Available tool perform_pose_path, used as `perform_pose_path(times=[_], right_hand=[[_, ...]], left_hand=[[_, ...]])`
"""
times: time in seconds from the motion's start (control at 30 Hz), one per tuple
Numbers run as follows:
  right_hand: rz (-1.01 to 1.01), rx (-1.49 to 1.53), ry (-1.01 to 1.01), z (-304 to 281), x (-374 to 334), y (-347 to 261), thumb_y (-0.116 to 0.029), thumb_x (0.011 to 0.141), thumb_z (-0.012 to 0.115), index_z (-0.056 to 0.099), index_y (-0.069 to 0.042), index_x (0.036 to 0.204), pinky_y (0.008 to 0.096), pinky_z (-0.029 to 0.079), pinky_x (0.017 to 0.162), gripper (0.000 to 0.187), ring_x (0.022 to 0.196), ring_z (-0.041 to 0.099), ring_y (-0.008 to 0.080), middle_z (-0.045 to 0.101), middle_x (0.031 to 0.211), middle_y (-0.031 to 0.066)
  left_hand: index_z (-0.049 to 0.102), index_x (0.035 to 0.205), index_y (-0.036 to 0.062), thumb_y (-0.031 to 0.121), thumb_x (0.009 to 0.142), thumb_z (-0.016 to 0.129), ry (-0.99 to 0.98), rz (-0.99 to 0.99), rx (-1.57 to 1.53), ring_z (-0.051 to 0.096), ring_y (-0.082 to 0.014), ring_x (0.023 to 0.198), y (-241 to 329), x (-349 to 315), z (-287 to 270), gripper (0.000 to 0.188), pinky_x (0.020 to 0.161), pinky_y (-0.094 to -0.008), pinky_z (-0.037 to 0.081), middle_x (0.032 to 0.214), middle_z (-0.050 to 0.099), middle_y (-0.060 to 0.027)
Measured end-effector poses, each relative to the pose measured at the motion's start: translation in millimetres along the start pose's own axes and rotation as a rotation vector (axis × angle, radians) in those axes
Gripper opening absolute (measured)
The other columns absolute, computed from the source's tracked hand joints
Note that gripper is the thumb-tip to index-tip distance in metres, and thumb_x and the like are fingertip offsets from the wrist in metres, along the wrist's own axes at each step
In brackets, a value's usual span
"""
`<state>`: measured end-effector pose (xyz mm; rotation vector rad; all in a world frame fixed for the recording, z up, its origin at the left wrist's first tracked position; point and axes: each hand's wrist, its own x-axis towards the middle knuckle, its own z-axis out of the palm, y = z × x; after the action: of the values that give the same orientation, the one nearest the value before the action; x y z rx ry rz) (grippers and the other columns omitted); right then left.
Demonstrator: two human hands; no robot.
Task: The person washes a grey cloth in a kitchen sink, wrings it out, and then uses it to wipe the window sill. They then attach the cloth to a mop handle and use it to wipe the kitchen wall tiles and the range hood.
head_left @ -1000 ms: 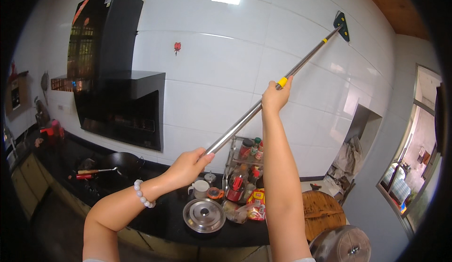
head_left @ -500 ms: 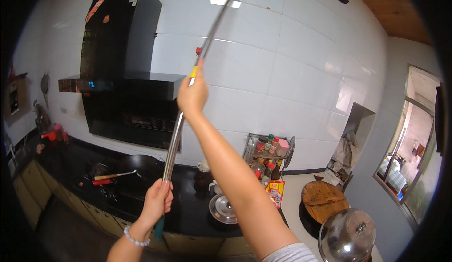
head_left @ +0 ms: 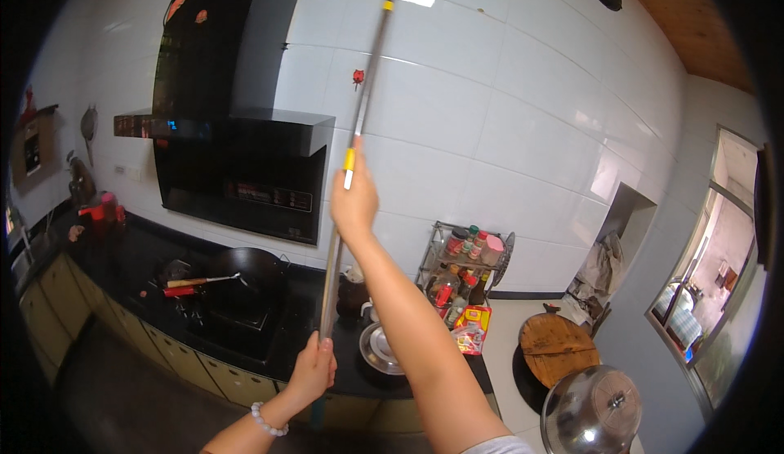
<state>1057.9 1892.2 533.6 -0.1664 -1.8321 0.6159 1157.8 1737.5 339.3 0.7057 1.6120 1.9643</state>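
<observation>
A long metal pole (head_left: 374,70) with yellow bands runs steeply up in front of the white tiled wall, and its top leaves the view. My right hand (head_left: 354,206) is closed around its middle, just below a yellow band. Lower down, my left hand (head_left: 312,367), with a pale bead bracelet (head_left: 265,420) at the wrist, wraps the pole near its teal lower end (head_left: 317,413). What sits on the upper end is out of view. A small red decoration (head_left: 358,77) on the wall shows just beside the pole.
A black range hood (head_left: 220,70) hangs at left above a black counter (head_left: 286,344) with a wok (head_left: 249,270). A spice rack (head_left: 461,250) stands behind my right arm. Nearer right are a round wooden lid (head_left: 559,344) and a metal dome lid (head_left: 594,411). A window (head_left: 706,242) opens at far right.
The pole has swung more upright, its upper part moving left and its lower end right. Both hands moved lower and right in the picture, still gripping it. The view shifted slightly.
</observation>
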Motion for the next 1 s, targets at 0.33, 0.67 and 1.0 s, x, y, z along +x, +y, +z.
perform_pose_path(times=[0.33,0.67,1.0], right_hand=[[0.134,0.06,0.228,-211.4,-17.0,134.1,-0.013,0.085,0.053,0.03,-0.017,0.14,0.0321,0.046,0.07,0.059,0.076,0.059,0.0228,0.06,0.109,0.019],[0.289,0.146,0.407,-270.3,-12.1,167.9,-0.015,0.086,0.052,0.028,-0.013,0.14,0.0343,0.045,0.063,0.06,0.063,0.056,0.0224,0.062,0.085,0.0165],[0.38,0.323,0.374,-163.5,-29.7,61.0,-0.009,0.086,0.05,0.019,-0.015,0.143,0.0359,0.046,0.073,0.065,0.082,0.06,0.0279,0.058,0.11,0.0212]], left_hand=[[0.042,0.094,0.0038,0.025,0.097,0.038,-0.189,0.135,0.315,0.047,-0.0128,0.055,-48.1,-6.2,179.3,0.022,0.05,-0.0293,0.039,0.061,0.046,-0.0045],[0.046,0.099,0.002,0.027,0.094,0.041,-0.096,0.228,0.742,0.058,-0.0401,0.065,8.6,-25.8,210.5,0.026,0.057,-0.0439,0.042,0.067,0.056,-0.0234],[0.049,0.078,0.0004,0.028,0.093,0.048,0.12,0.328,0.737,0.039,-0.0142,0.047,55.8,-66.9,67.1,0.031,0.047,-0.0307,0.034,0.052,0.043,-0.0072]])
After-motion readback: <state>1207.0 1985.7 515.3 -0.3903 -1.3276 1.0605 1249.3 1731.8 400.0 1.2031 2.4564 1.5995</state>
